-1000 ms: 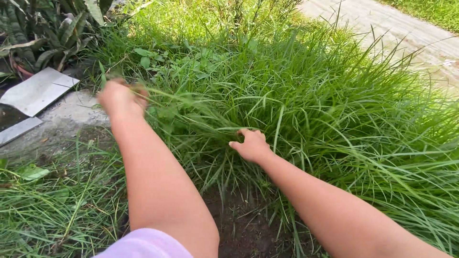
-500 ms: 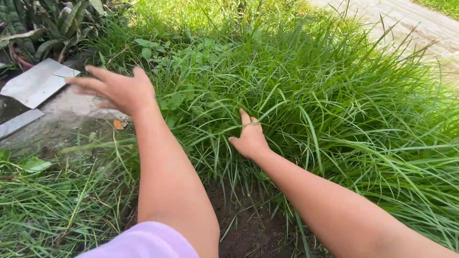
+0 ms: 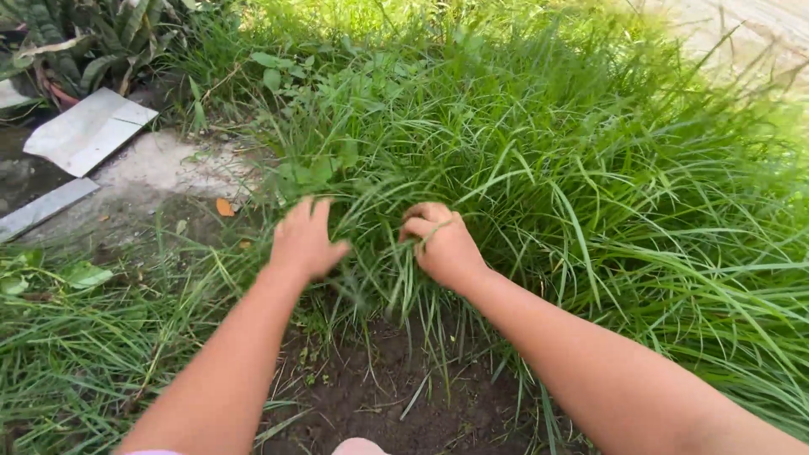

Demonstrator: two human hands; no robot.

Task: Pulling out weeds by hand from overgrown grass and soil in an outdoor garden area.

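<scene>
Right hand [image 3: 445,246] closed around grass [image 3: 539,194] blades — at the clump's near edge, above bare soil [image 3: 379,404]. Left hand [image 3: 303,240] just beside, fingers loosely spread, touching grass — not clearly gripping.

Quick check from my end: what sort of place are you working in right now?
Most likely a garden or yard, outdoors in sunlight. A thick clump of long grass grows beside a bare soil patch, both hands at its base. A flat grey slab and broad-leaved plants sit at the left.
</scene>
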